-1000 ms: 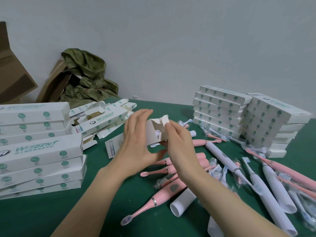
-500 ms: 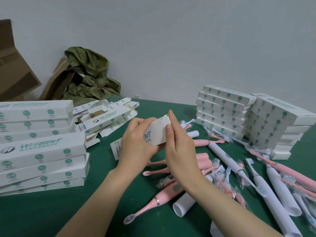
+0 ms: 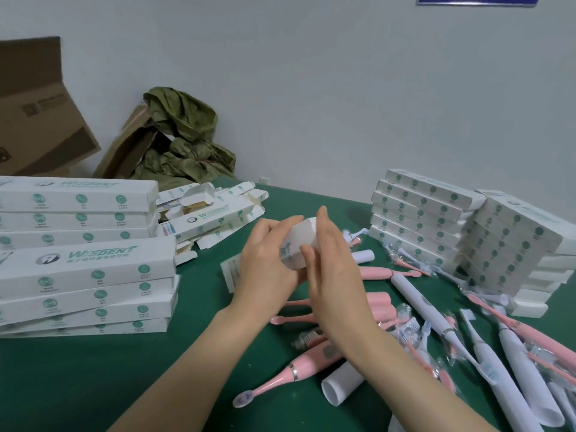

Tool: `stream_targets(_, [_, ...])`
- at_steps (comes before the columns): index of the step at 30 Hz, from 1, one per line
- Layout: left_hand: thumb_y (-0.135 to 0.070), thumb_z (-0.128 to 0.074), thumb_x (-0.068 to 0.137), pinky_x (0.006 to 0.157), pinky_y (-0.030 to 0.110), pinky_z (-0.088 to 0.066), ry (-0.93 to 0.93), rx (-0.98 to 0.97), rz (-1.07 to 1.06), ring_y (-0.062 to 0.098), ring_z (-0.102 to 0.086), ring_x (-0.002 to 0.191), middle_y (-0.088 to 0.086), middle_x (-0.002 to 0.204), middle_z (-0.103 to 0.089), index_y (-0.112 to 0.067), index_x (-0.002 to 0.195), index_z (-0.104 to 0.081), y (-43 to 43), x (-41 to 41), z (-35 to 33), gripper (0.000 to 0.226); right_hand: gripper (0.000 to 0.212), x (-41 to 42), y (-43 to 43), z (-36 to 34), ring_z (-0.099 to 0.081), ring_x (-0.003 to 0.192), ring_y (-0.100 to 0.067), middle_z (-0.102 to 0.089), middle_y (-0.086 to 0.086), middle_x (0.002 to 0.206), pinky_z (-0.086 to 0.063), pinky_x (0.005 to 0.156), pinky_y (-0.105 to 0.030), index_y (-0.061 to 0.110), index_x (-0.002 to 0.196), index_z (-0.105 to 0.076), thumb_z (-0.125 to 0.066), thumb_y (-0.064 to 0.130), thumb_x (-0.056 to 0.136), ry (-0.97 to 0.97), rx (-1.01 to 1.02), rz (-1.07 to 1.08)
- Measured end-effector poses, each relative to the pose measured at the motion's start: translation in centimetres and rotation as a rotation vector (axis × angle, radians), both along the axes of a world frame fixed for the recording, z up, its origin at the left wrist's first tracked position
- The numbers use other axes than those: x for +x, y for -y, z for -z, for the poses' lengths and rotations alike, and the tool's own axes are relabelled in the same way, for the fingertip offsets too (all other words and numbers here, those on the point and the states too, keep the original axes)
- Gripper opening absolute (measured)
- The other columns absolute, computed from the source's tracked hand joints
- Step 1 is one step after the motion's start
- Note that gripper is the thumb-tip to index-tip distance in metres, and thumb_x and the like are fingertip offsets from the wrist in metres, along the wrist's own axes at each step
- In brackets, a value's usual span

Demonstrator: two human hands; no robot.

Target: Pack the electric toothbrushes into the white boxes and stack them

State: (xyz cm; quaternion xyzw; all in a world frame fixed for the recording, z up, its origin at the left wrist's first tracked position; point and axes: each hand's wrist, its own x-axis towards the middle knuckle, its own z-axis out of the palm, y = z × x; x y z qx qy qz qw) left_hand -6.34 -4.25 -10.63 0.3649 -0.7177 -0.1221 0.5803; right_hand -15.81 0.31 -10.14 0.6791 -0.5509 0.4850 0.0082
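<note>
I hold a white toothbrush box (image 3: 300, 241) end-on above the green table. My left hand (image 3: 268, 260) grips its near side with curled fingers. My right hand (image 3: 330, 269) presses its straight fingers against the box's far end flap, with the thumb on the near face. Pink toothbrushes (image 3: 299, 369) and white toothbrushes (image 3: 480, 353) lie loose on the table below and to the right. A stack of packed white boxes (image 3: 84, 266) stands at the left. Two more stacks of boxes (image 3: 427, 219) stand at the right.
Empty unfolded boxes (image 3: 212, 219) lie in a heap behind the left stack. A brown carton (image 3: 37, 120) and crumpled green wrapping (image 3: 184, 141) sit against the wall. Bagged brush heads (image 3: 414, 332) and a white tube (image 3: 343, 385) lie among the toothbrushes.
The box's end flap, open a second ago, is now folded down under my right fingers. My left hand has closed round the box.
</note>
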Motion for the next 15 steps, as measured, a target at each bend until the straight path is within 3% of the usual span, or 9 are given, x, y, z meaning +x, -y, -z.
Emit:
stream_targets(2, [-0.018,-0.065,0.081,0.088,0.010,-0.034,0.103,0.018,0.078,-0.005,-0.041,0.100,-0.014,0.104,-0.036,-0.022,0.139,-0.045,-0.7,-0.4,-0.3,0.061,0.050,-0.4,-0.2,-0.6,-0.035,0.112,0.004,-0.046,-0.006,0.137,-0.022,0.089,0.004,0.008,0.146,-0.027,-0.038,0.018,0.099,0.062,-0.067,0.026])
stream_targets(4, [-0.012,-0.067,0.081,0.096,0.027,-0.039,0.158,0.004,0.098,0.012,-0.042,0.111,-0.007,0.117,-0.037,-0.020,0.143,-0.037,-1.5,-0.5,-1.1,0.069,0.045,-0.9,-0.4,-1.5,-0.042,0.106,0.003,-0.053,0.001,0.128,-0.027,0.084,0.002,0.010,0.143,-0.037,-0.041,0.020,0.099,0.174,-0.121,0.063])
stream_targets(7, [-0.003,-0.077,0.071,0.097,0.037,-0.040,0.242,-0.161,0.037,0.022,-0.046,0.111,0.008,0.122,-0.051,-0.012,0.136,-0.045,-2.7,0.2,-3.6,0.073,0.041,-1.5,-0.9,-3.1,-0.056,0.103,-0.001,-0.061,0.008,0.120,-0.041,0.089,-0.012,0.022,0.130,-0.054,-0.034,0.039,0.098,0.534,-0.127,-0.069])
stream_targets(10, [-0.009,-0.082,0.064,0.090,0.038,-0.040,0.511,-0.351,-0.061,0.029,-0.052,0.104,0.011,0.116,-0.057,-0.012,0.131,-0.049,-3.3,2.8,-6.7,0.074,0.039,-2.0,-0.5,-4.7,-0.065,0.081,-0.009,-0.070,0.004,0.090,-0.053,0.068,-0.018,0.023,0.102,-0.062,-0.026,0.036,0.102,0.914,-0.096,-0.196])
stream_targets(12, [-0.020,-0.082,0.068,0.093,0.034,-0.034,0.657,-0.290,-0.100,0.026,-0.049,0.109,0.007,0.122,-0.055,-0.015,0.135,-0.045,-3.0,5.9,-8.5,0.077,0.034,-2.2,-0.3,-4.9,-0.062,0.066,-0.011,-0.069,0.002,0.072,-0.052,0.057,-0.019,0.019,0.089,-0.061,-0.030,0.023,0.102,0.903,0.060,-0.150])
stream_targets(15, [-0.030,-0.081,0.070,0.098,0.032,-0.036,0.791,-0.053,-0.140,0.016,-0.045,0.118,-0.002,0.130,-0.051,-0.022,0.139,-0.040,-1.9,12.0,-9.5,0.081,0.018,-2.0,-0.2,-3.8,-0.060,0.060,-0.013,-0.069,-0.007,0.076,-0.048,0.059,-0.028,0.011,0.085,-0.062,-0.047,0.010,0.096,0.613,0.371,-0.090])
